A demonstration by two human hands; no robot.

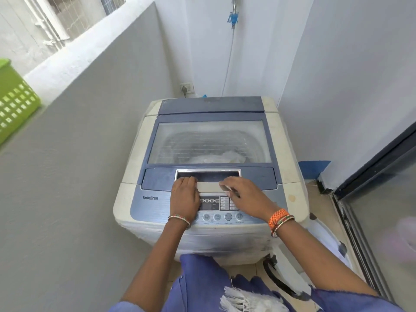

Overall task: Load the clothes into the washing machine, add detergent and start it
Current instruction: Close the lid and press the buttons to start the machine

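Observation:
A white and blue top-loading washing machine (290, 140) stands in the corner with its glass lid (209, 140) down. Pale clothes (225, 156) show through the glass, low in the drum. At the lid's front edge a cream handle bar (209, 186) sits in a silver-framed recess. My left hand (184, 194) grips the bar's left end, fingers curled down into the recess. My right hand (247, 194) grips the right end, fingers laid over the bar. Round buttons and a small display on the control panel (216, 216) show between my wrists. No detergent container is in view.
A grey parapet wall (78, 154) runs close along the left, with a green perforated basket (13, 102) on top. A wall socket (186, 88) and a tap with a hose (234, 18) are behind the machine. A glass sliding door (382, 188) is on the right. A dark hose (279, 282) lies on the floor.

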